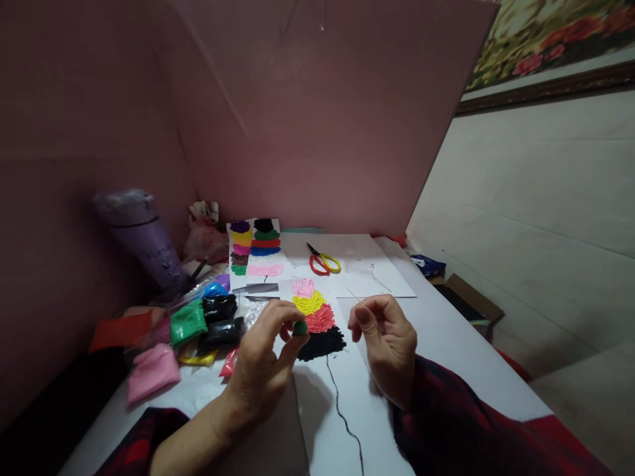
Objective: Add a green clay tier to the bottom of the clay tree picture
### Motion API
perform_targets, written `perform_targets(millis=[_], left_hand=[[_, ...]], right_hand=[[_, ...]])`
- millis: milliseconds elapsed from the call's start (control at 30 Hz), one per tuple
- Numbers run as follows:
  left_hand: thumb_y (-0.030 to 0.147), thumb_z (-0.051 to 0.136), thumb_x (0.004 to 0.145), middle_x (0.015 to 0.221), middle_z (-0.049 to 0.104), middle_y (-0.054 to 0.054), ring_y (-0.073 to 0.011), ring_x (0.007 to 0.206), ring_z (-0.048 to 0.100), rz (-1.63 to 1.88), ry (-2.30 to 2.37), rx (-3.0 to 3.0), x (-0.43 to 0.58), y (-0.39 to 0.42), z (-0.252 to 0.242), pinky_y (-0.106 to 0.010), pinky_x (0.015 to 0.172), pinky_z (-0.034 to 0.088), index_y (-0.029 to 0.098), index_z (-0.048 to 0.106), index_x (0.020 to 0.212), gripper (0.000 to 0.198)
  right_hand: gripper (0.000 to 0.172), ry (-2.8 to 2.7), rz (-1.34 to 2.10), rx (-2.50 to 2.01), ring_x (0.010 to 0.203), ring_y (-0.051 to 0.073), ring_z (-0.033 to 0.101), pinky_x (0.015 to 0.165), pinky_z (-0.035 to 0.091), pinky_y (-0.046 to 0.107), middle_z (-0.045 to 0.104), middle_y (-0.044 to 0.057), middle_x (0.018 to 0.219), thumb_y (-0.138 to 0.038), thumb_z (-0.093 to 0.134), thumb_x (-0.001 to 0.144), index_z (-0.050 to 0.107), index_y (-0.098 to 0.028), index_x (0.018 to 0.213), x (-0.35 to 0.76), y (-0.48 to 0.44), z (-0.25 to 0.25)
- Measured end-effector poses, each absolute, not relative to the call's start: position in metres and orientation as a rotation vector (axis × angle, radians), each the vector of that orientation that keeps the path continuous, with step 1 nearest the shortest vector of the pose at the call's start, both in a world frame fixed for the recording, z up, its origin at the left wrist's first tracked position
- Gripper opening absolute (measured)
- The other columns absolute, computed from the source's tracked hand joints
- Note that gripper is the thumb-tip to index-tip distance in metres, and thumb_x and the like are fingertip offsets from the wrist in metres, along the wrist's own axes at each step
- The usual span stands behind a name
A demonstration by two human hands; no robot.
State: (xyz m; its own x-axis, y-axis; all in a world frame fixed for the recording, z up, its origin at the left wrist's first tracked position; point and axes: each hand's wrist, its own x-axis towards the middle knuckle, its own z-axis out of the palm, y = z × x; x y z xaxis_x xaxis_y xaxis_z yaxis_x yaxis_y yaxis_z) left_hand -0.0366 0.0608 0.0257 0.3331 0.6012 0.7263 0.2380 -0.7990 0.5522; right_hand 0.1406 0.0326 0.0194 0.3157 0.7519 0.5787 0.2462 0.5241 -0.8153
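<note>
My left hand (260, 360) pinches a small lump of green clay (299, 328) between thumb and fingertips, above the paper. My right hand (387, 344) is closed, thumb against forefinger, on a thin pointed stick (352, 293) like a toothpick or needle; its tip juts out up and to the left. Between and beyond both hands lies white paper with a textured clay picture (321, 319), banded in pink, yellow, red and black. A thin dark wavy line (338, 403) runs from the black band toward me. My left fingers cover part of the picture's left side.
Scissors (323, 262) with red and yellow handles lie beyond the picture. Colour-banded sample sheets (254, 248) stand behind, left. Clay packets, including a green packet (188, 322) and a pink packet (153, 373), crowd the left. A purple bottle (143, 244) leans there; a cardboard box (469, 301) is right.
</note>
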Motion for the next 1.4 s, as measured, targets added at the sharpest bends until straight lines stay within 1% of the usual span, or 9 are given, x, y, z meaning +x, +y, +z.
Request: perform_targets(millis=[67,133,233,333,533,733,933,1200,1400], left_hand=[[0.008,0.058,0.085,0.080,0.051,-0.001,-0.0115,0.068,0.047,1.421,0.761,2.279,-0.036,0.061,0.025,-0.024,0.060,0.042,0.017,0.052,0.090,0.012],[0.011,0.057,0.087,0.075,0.051,0.001,-0.0115,0.066,0.047,1.395,0.754,2.313,-0.035,0.061,0.023,-0.024,0.059,0.041,0.016,0.052,0.091,0.008],[0.006,0.049,0.090,0.081,0.055,-0.002,-0.0125,0.071,0.050,1.351,0.697,2.317,-0.033,0.062,0.019,-0.025,0.062,0.042,0.015,0.055,0.101,0.015],[0.001,0.049,0.086,0.086,0.056,-0.004,-0.0132,0.076,0.052,1.300,0.662,2.286,-0.029,0.063,0.015,-0.025,0.066,0.044,0.015,0.055,0.105,0.024],[0.005,0.058,0.082,0.084,0.057,-0.004,-0.0148,0.074,0.053,1.200,0.656,2.292,-0.024,0.065,0.010,-0.027,0.064,0.044,0.015,0.058,0.093,0.015],[0.001,0.051,0.081,0.089,0.062,-0.006,-0.0189,0.083,0.056,1.137,0.648,2.359,-0.023,0.067,0.004,-0.033,0.070,0.048,0.016,0.060,0.097,0.024],[0.001,0.058,0.078,0.078,0.062,-0.004,-0.0206,0.079,0.053,0.950,0.756,2.437,-0.021,0.067,0.000,-0.035,0.068,0.047,0.016,0.061,0.083,0.016],[0.000,0.063,0.074,0.077,0.062,-0.006,-0.0221,0.079,0.050,0.894,0.816,2.577,-0.018,0.067,-0.002,-0.036,0.067,0.047,0.015,0.068,0.080,0.017],[0.003,0.059,0.078,0.077,0.061,-0.007,-0.0224,0.078,0.049,0.896,0.782,2.631,-0.018,0.064,-0.004,-0.036,0.065,0.046,0.016,0.071,0.084,0.018]], right_hand=[[0.018,-1.254,0.413,-0.982,0.050,0.009,0.049,0.051,0.041,0.024,0.055,-0.004,0.061,-0.031,0.053,0.092,0.051,-0.019,0.079,0.142,0.033,0.019],[0.017,-1.262,0.415,-0.943,0.052,0.009,0.050,0.052,0.041,0.023,0.056,-0.004,0.063,-0.030,0.051,0.093,0.051,-0.019,0.080,0.143,0.033,0.018],[0.018,-1.267,0.429,-0.916,0.053,0.008,0.049,0.053,0.041,0.023,0.056,-0.004,0.064,-0.029,0.047,0.096,0.051,-0.020,0.080,0.144,0.033,0.017],[0.018,-1.267,0.429,-0.906,0.053,0.008,0.049,0.053,0.041,0.023,0.056,-0.004,0.066,-0.028,0.046,0.096,0.051,-0.019,0.081,0.144,0.033,0.017],[0.018,-1.279,0.422,-0.903,0.052,0.008,0.048,0.053,0.041,0.023,0.055,-0.004,0.065,-0.027,0.048,0.095,0.051,-0.019,0.080,0.144,0.033,0.018],[0.017,-1.304,0.413,-0.908,0.051,0.008,0.048,0.050,0.040,0.022,0.054,-0.004,0.062,-0.027,0.050,0.094,0.052,-0.018,0.079,0.145,0.031,0.020],[0.015,-1.362,0.372,-0.908,0.049,0.008,0.049,0.047,0.039,0.021,0.055,-0.003,0.061,-0.025,0.051,0.092,0.054,-0.018,0.079,0.147,0.031,0.020],[0.015,-1.384,0.337,-0.914,0.047,0.008,0.049,0.046,0.040,0.021,0.055,-0.003,0.060,-0.024,0.051,0.092,0.055,-0.018,0.079,0.147,0.033,0.019],[0.014,-1.385,0.339,-0.936,0.048,0.007,0.049,0.047,0.040,0.020,0.055,-0.004,0.061,-0.023,0.052,0.091,0.055,-0.018,0.079,0.145,0.030,0.022]])
